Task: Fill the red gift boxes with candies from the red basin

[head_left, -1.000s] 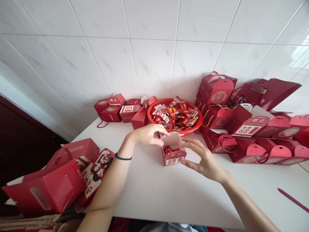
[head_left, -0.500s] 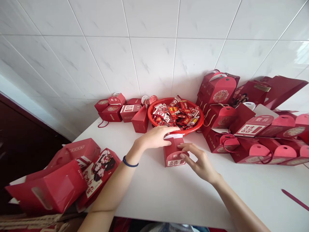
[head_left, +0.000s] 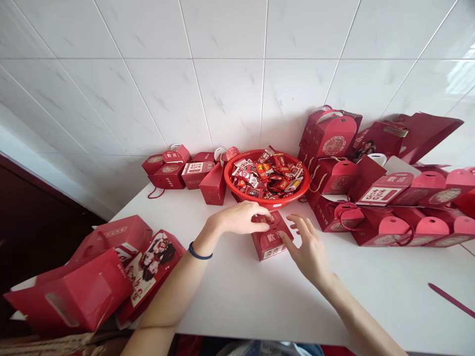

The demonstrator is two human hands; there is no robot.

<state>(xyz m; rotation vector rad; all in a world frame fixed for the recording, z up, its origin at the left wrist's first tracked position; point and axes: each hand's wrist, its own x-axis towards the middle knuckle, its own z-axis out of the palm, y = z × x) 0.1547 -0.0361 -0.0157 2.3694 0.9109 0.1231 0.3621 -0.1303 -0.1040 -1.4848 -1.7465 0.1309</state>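
Note:
A small red paper gift box [head_left: 272,254] with a white label on its front stands on the white table, its two rounded flaps folded down over the top. The bent fingers and thumb of my left hand [head_left: 241,217] press on the back flap, closed on the box. A dark blue band circles that wrist. My right hand [head_left: 308,247] is at the box's right side. Its thumb touches the front flap, and its fingers are spread and stretched past the right edge. What lies inside the box is hidden.
Behind the box, a red plastic basin [head_left: 269,201] holds wrapped sweets [head_left: 265,173]. Small red boxes [head_left: 168,175] line the wall at left. Stacked boxes [head_left: 386,232] crowd the right, larger ones [head_left: 81,291] the left front. A dark red strip [head_left: 451,299] lies on the table [head_left: 237,301].
The raised flaps of the box now lie folded over its top. My left fingers have come down onto them, and my right fingers have spread. The box has turned slightly.

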